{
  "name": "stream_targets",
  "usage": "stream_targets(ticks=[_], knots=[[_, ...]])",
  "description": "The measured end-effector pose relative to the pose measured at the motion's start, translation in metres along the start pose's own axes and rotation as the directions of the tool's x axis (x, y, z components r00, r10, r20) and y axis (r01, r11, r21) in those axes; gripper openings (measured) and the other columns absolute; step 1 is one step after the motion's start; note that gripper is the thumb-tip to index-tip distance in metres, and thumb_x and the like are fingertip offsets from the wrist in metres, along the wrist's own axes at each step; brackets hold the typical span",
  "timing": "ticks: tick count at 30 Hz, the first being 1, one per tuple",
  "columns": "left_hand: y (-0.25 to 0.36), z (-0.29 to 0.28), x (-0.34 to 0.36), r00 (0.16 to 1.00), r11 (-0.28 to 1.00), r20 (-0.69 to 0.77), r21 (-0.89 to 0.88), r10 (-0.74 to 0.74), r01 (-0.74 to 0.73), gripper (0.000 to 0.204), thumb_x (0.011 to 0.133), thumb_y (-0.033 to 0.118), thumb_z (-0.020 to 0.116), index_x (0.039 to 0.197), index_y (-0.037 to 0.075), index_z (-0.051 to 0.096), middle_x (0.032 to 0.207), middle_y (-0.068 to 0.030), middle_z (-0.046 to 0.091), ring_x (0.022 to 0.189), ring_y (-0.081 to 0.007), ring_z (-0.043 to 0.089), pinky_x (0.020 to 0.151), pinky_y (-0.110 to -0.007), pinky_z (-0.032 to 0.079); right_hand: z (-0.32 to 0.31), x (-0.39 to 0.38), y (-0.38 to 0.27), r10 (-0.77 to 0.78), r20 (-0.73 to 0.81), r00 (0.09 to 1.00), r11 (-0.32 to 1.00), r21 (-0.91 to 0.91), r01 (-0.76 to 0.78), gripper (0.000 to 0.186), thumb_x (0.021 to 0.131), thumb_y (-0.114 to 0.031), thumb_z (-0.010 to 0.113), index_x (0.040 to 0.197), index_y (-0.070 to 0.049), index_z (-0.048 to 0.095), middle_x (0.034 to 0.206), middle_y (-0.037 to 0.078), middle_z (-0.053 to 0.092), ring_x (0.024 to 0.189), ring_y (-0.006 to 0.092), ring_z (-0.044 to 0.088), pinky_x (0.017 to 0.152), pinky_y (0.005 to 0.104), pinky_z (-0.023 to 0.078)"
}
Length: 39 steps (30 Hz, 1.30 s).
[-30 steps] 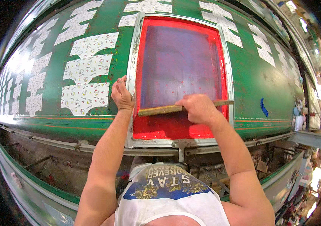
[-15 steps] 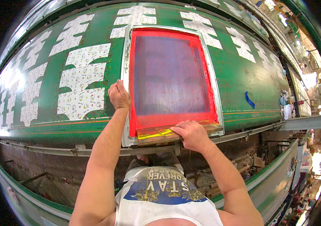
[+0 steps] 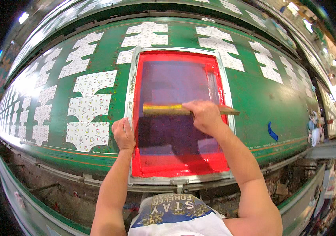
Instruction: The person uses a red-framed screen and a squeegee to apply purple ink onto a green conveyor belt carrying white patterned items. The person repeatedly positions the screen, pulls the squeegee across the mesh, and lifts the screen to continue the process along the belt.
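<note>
My right hand point(image 3: 208, 116) is closed round a long wooden squeegee point(image 3: 164, 109) with a yellow strip along it. The squeegee lies crosswise over the middle of a printing screen, its right end reaching over the frame; I cannot tell whether it touches the mesh. The screen has a grey metal frame point(image 3: 133, 90), red ink point(image 3: 164, 160) round the inside and a dark purple mesh point(image 3: 168, 78). At the frame's left side my left hand point(image 3: 124, 135) is closed on the edge. A dark shadow falls on the mesh below the squeegee.
The screen lies on a long green table point(image 3: 250, 114). White printed fabric pieces point(image 3: 89, 106) lie in rows to the left, with more fabric pieces point(image 3: 270, 63) at the far right. A blue scrap point(image 3: 272, 131) sits right of the screen. A metal rail point(image 3: 69, 177) runs along the near edge.
My right hand has carried the squeegee from the screen's near edge away from me to its middle. My left hand keeps hold of the frame's left side. The whole view has shifted.
</note>
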State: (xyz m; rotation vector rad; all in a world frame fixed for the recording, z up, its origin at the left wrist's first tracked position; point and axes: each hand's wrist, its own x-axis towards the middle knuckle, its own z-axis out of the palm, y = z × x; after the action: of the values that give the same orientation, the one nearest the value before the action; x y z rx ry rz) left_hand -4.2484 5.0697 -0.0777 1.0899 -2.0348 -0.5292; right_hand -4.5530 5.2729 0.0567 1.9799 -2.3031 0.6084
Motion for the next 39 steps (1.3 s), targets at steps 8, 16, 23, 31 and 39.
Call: stream_targets(ticks=[8,16,23,31,39], knots=[[0.013,-0.002,0.001,1.0,0.999,0.003,0.047,-0.02,0.02,0.029,0.109,0.023,0.063,0.115,0.0,0.078,0.114,-0.0199,0.077,0.112,-0.0394,0.069,0.105,-0.05,0.05,0.061,0.16,0.137,-0.063,-0.177,0.982,0.983,-0.182,0.03,0.039,0.091,-0.008,0.063,0.124,-0.017,0.081,0.109,0.013,0.081,0.103,0.0353,0.078,0.091,0.0509,0.061],[0.018,-0.005,0.001,0.999,0.998,0.015,0.057,-0.031,0.03,0.029,0.109,0.022,0.063,0.117,0.0,0.08,0.118,-0.0212,0.078,0.118,-0.0389,0.071,0.107,-0.05,0.052,0.086,0.236,0.197,0.1,0.026,0.995,0.969,-0.23,-0.091,0.05,0.089,-0.006,0.065,0.134,-0.02,0.08,0.118,0.016,0.081,0.11,0.0381,0.078,0.097,0.0517,0.063],[0.019,-0.004,0.001,0.998,0.998,0.028,0.043,-0.048,0.047,0.033,0.108,0.028,0.065,0.117,0.0,0.08,0.121,-0.0219,0.077,0.118,-0.0399,0.07,0.109,-0.051,0.051,0.08,0.246,0.203,0.138,0.169,0.976,0.974,-0.203,-0.102,0.042,0.091,-0.012,0.065,0.129,-0.019,0.081,0.122,0.017,0.081,0.117,0.0382,0.077,0.1,0.0537,0.062],[0.011,-0.002,0.0,1.0,0.999,0.02,0.044,0.021,-0.022,0.024,0.107,0.019,0.066,0.113,0.001,0.08,0.116,-0.0216,0.078,0.116,-0.0404,0.071,0.105,-0.051,0.052,0.052,0.217,0.165,0.261,0.33,0.907,0.957,-0.21,-0.199,0.041,0.088,-0.011,0.063,0.124,-0.012,0.081,0.121,0.021,0.081,0.117,0.0409,0.076,0.103,0.054,0.06],[-0.002,0.004,-0.004,1.0,0.999,-0.009,0.053,0.012,-0.011,0.021,0.107,0.019,0.069,0.108,0.001,0.08,0.11,-0.0188,0.079,0.109,-0.0382,0.071,0.103,-0.049,0.052,0.021,0.095,0.073,0.137,0.457,0.879,0.988,-0.131,-0.086,0.036,0.085,-0.014,0.066,0.117,-0.012,0.083,0.116,0.021,0.082,0.11,0.0414,0.079,0.096,0.0564,0.063]])
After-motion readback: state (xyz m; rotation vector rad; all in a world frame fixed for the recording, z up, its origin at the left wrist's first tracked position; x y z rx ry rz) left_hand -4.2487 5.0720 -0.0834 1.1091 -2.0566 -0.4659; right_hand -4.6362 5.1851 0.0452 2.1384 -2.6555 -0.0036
